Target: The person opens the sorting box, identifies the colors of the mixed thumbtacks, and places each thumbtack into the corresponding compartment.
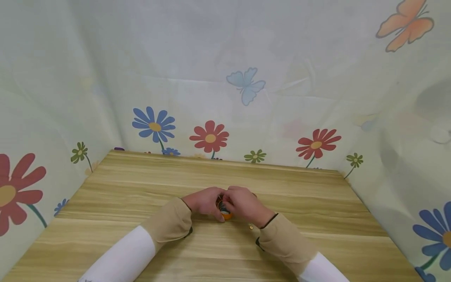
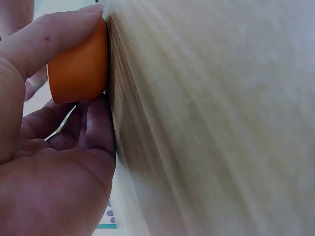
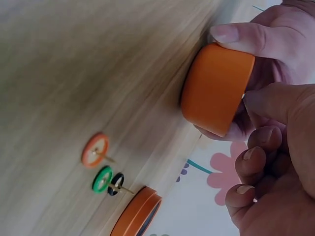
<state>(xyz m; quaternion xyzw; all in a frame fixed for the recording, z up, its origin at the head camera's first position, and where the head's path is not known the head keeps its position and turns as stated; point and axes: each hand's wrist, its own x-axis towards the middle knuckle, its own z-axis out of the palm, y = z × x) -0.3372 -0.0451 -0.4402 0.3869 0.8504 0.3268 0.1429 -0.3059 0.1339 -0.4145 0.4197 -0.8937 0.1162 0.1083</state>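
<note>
My left hand [image 1: 206, 201] grips a round orange case [image 1: 226, 215] that stands on the wooden table. In the left wrist view, the thumb lies along one side of the case [image 2: 78, 73] and curled fingers are on the other. The inside looks dark and silvery in the head view. My right hand [image 1: 244, 203] is at the open rim, its fingers curled. In the right wrist view, a tiny bright metallic bit [image 3: 243, 96] shows at its fingertips; the rest of that piece is hidden.
Beside the hands on the table [image 1: 141, 243] lie an orange disc [image 3: 95, 150], a green disc [image 3: 102, 179] and a black disc [image 3: 116, 184], with brass-coloured pins. Near them lies an orange ring-shaped part [image 3: 135, 211]. A flowered curtain [image 1: 197, 47] surrounds the table.
</note>
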